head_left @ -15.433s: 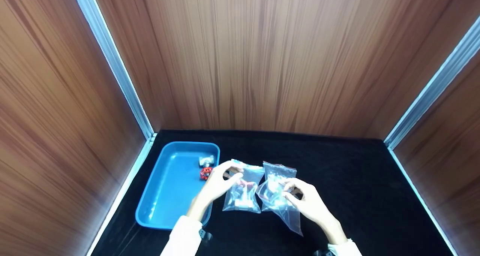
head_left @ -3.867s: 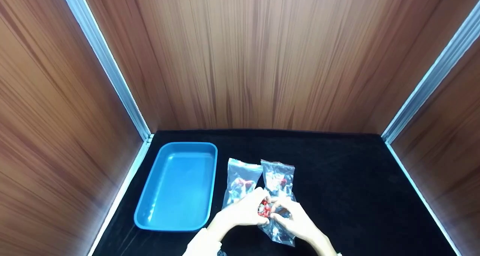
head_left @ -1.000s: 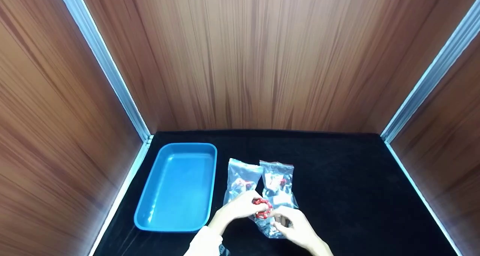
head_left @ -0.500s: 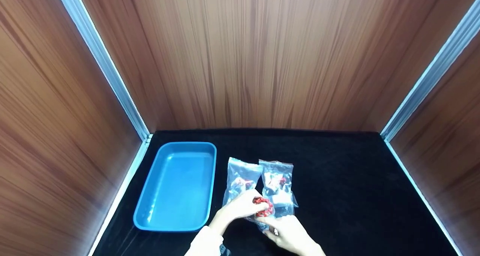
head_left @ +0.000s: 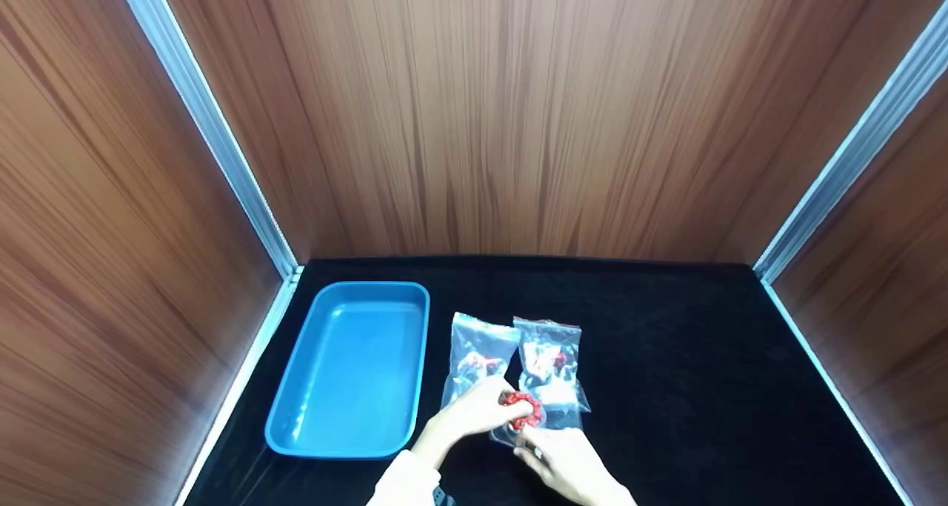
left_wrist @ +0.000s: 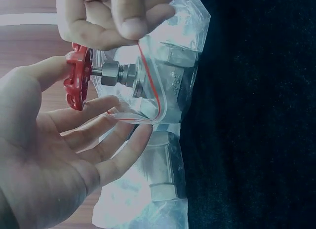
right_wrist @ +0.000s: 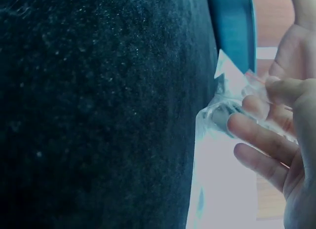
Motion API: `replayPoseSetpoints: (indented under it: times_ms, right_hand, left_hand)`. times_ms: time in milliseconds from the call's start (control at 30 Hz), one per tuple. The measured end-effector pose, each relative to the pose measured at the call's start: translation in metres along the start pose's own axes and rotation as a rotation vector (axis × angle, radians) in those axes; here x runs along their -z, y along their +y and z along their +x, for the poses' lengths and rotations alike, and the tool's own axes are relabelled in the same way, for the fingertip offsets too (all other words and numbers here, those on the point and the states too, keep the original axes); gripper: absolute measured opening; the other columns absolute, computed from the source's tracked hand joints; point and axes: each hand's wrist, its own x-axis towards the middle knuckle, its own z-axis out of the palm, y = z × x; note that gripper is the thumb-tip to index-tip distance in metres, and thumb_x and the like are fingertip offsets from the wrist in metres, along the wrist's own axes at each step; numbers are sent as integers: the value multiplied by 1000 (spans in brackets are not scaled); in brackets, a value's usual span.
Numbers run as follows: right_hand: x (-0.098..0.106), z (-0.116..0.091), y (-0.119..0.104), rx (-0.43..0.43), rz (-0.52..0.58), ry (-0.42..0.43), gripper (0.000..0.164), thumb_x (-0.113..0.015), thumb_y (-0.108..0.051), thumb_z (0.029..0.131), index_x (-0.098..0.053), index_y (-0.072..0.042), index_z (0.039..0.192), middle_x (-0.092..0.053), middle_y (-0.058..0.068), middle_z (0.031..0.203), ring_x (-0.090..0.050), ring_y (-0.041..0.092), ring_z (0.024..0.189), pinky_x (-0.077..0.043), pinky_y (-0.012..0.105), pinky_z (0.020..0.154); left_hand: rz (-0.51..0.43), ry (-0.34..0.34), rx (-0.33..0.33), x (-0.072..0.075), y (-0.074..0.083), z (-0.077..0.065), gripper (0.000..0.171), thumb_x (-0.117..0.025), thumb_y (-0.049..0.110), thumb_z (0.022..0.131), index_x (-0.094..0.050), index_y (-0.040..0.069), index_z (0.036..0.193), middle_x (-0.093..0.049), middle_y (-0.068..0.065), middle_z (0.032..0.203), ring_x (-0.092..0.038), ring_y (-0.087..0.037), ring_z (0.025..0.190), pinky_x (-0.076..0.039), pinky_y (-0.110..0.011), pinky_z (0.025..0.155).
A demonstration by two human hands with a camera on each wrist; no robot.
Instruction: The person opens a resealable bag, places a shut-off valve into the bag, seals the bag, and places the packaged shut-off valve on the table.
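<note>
A metal valve with a red handwheel (head_left: 535, 408) is held in my left hand (head_left: 474, 411). In the left wrist view, the left thumb lies against the handwheel (left_wrist: 77, 78), and the fingers extend below the stem along the bag's mouth. The valve's body sits inside a clear zip bag (left_wrist: 159, 93) with a red seal line, while wheel and stem stick out of it. My right hand (head_left: 569, 458) pinches the edge of that bag's mouth between thumb and fingers. Beyond the hands lie two clear bags, left (head_left: 481, 330) and right (head_left: 548, 333), each holding a red-handled valve.
A blue tray (head_left: 422, 358) stands to the left of the bags on black cloth (head_left: 681, 358). Wood-grain panels (head_left: 489, 121) rise at the back and on both sides, with metal rails at the corners.
The valve lay in the blue tray 15 seconds ago; now it is in my left hand, its body in the bag. Over the last second my right hand has moved down and left along the bag.
</note>
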Motion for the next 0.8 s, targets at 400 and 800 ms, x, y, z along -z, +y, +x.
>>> replayPoseSetpoints:
  times_ms: [400, 800]
  right_hand:
    - [2, -6, 4, -21, 44, 64, 22, -88, -26, 84, -70, -28, 97, -67, -23, 84, -60, -8, 66, -48, 16, 59]
    - [17, -2, 10, -52, 77, 98, 11, -81, -25, 90, -72, -27, 95, -69, -23, 81, -63, -10, 68, -49, 11, 62]
  left_hand:
    - [-42, 59, 47, 2, -2, -8, 27, -78, 34, 92, -70, 11, 80, -55, 10, 68, -44, 3, 56, -36, -16, 54]
    - [1, 79, 54, 9, 0, -16, 31, -84, 31, 88, -79, 3, 102, -76, -4, 88, -56, 3, 71, -52, -20, 69]
